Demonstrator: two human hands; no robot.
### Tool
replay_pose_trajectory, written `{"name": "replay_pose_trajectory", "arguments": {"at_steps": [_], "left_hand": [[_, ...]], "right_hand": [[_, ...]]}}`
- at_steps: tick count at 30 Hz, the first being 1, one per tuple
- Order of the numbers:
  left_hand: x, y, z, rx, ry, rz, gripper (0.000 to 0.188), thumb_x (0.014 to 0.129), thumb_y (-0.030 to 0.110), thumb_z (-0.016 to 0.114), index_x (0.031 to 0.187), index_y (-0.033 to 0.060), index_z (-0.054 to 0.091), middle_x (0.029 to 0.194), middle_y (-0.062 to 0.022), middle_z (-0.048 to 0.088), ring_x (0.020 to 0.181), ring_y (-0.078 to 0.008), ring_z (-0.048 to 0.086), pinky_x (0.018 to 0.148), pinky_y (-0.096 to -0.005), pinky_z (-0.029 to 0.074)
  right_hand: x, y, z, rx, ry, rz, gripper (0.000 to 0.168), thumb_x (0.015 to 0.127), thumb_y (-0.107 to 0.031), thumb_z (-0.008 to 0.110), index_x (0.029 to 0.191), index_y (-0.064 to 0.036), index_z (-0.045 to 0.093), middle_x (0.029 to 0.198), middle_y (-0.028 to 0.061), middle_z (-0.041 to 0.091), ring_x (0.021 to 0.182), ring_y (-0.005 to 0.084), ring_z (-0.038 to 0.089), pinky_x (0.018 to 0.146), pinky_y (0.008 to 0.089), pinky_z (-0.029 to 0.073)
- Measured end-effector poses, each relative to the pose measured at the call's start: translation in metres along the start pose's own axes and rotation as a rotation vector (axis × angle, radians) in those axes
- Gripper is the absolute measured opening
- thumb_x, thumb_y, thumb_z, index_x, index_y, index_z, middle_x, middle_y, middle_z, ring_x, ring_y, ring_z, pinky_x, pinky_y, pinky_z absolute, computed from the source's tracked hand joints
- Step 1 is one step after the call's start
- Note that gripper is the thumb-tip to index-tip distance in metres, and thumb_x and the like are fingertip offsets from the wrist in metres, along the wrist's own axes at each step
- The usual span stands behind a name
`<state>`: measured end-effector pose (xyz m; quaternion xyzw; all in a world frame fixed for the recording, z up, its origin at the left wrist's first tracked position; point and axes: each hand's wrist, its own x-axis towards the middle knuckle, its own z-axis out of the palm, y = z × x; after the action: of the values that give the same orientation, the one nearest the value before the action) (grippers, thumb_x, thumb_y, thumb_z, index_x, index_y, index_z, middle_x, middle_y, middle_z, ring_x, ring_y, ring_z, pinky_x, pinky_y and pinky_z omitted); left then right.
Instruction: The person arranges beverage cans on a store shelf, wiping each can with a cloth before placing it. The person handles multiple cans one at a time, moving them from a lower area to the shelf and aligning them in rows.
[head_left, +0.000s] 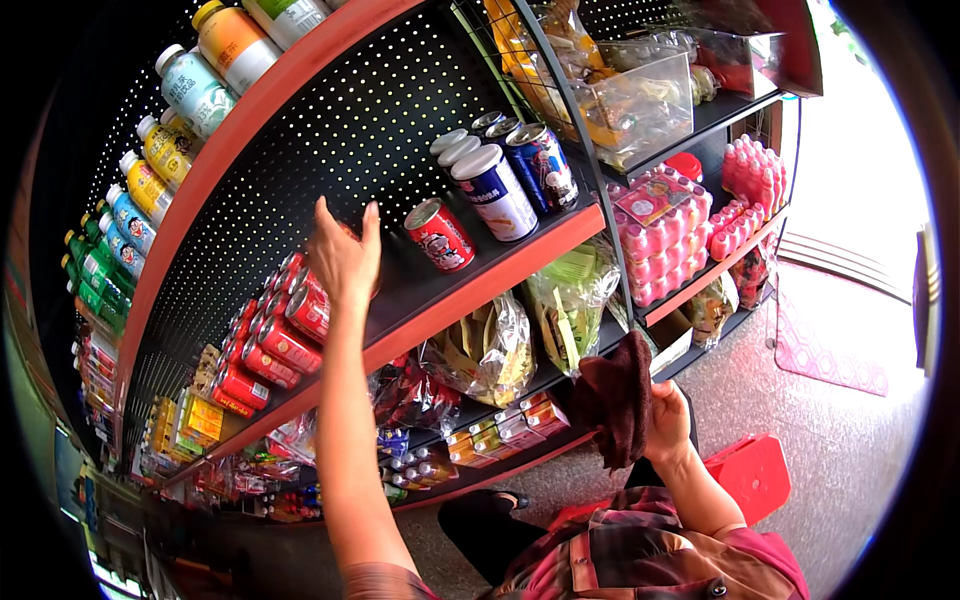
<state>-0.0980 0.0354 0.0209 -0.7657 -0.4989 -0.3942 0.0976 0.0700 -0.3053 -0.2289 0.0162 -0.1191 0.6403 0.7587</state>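
Note:
My left hand (343, 259) reaches over the shelf, thumb and fingers pointing up and apart. A bit of a red can (349, 231) shows between them; the hand hides most of it, so whether I grip it is unclear. Left of the hand, several red drink cans (289, 345) lie stacked on their sides. To its right one red can with a cartoon print (440, 235) stands upright, beside a white-and-blue can (495, 193) and dark blue cans (541, 169). In my right hand (667, 424) is a bunched dark brown cloth (619, 397), held away from the shelf.
The shelf's red front edge (487, 281) runs below the cans. A black wire divider (559, 82) rises at its right end. Bagged goods (484, 349) fill the level below. Pink bottle packs (664, 232) stand farther right. A red plastic stool (750, 476) is on the floor.

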Motion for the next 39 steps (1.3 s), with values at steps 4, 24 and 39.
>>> {"name": "replay_pose_trajectory", "arguments": {"at_steps": [4, 24, 39], "left_hand": [[0.025, -0.031, -0.004, 0.555, -0.297, -0.13, 0.107, 0.075, 0.073, 0.067, 0.151, 0.0088, 0.029, 0.124, -0.0292, 0.064, 0.125, -0.0406, 0.056, 0.114, -0.0596, 0.019], [-0.196, -0.006, -0.056, -0.356, 0.277, 0.649, 0.114, 0.065, 0.008, 0.092, 0.154, 0.0018, 0.021, 0.133, -0.0231, 0.05, 0.116, -0.0384, 0.055, 0.1, -0.0506, 0.045], [-0.309, -0.019, -0.034, -0.53, 0.057, 0.832, 0.108, 0.076, 0.03, 0.089, 0.154, 0.0257, 0.016, 0.133, -0.0172, 0.054, 0.114, -0.039, 0.055, 0.092, -0.0486, 0.05]], "right_hand": [[0.002, 0.007, -0.014, 0.037, -0.004, 0.059, 0.058, 0.093, -0.027, 0.044, 0.145, -0.001, 0.044, 0.141, 0.0211, 0.056, 0.121, 0.0367, 0.061, 0.103, 0.05, 0.048], [-0.002, 0.048, 0.013, -1.267, 0.2, -0.551, 0.034, 0.097, -0.011, 0.05, 0.126, 0.004, 0.059, 0.111, 0.0128, 0.06, 0.105, 0.025, 0.054, 0.096, 0.0347, 0.041], [-0.008, 0.08, 0.036, -2.246, -0.419, -0.85, 0.06, 0.082, -0.02, 0.067, 0.138, -0.002, 0.055, 0.138, 0.0213, 0.055, 0.13, 0.0414, 0.052, 0.107, 0.0574, 0.039]]}}
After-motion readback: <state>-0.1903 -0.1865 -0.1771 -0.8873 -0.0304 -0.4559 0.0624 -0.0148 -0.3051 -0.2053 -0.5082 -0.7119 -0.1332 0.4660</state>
